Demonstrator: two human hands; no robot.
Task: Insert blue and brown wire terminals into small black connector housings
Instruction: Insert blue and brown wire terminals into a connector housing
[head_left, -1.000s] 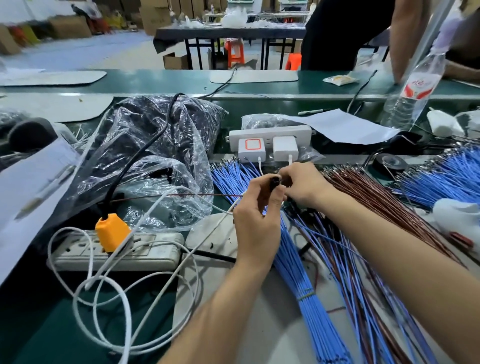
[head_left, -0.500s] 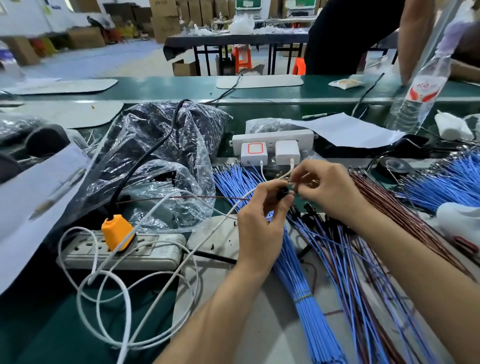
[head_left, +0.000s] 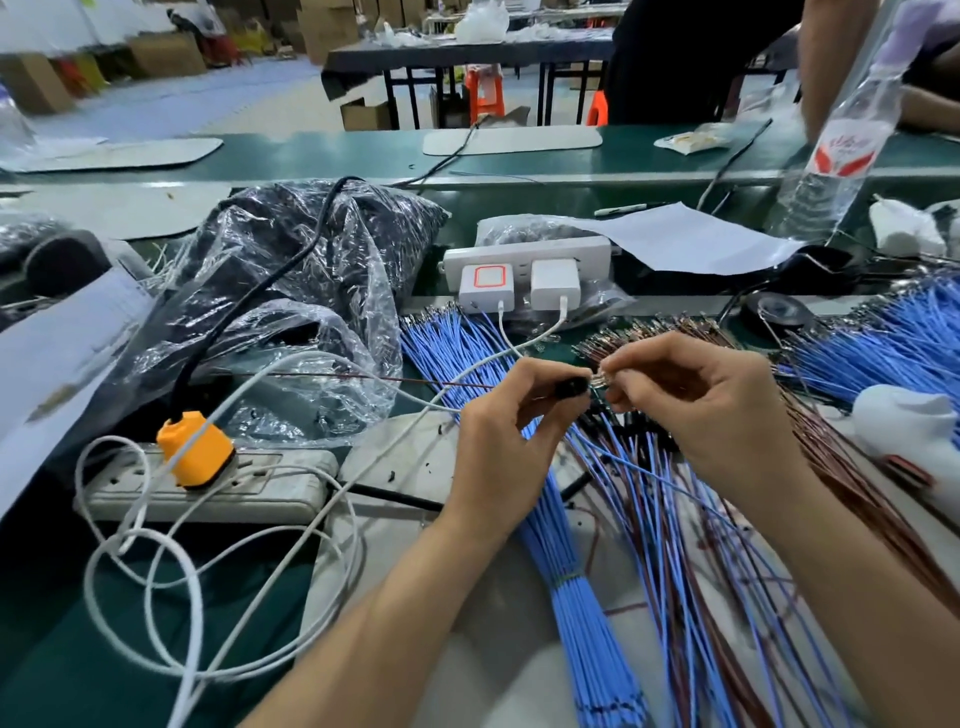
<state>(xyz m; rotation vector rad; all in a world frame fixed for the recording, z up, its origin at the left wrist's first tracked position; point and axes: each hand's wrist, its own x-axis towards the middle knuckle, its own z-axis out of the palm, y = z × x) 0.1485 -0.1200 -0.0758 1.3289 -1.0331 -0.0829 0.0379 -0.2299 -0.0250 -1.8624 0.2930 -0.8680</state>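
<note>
Worn green bench (head_left: 52, 649), with a pale mat (head_left: 405, 467) laid on its near part. At back centre, a white socket strip (head_left: 527, 254) with two chargers plugged in. Just left of the socket strip, a crumpled clear bag of dark parts (head_left: 311, 270). Nearer and left of it, a grey power strip (head_left: 249, 491) bearing an orange plug (head_left: 195, 449), crossed by loops of white cable (head_left: 197, 608). Straight in front of it, a tied bundle of blue wires (head_left: 571, 571) across the mat. In front and right of it, brown wires (head_left: 857, 467). Right of it, a white paper sheet (head_left: 691, 239); farther right, a clear water bottle (head_left: 836, 161).
</note>
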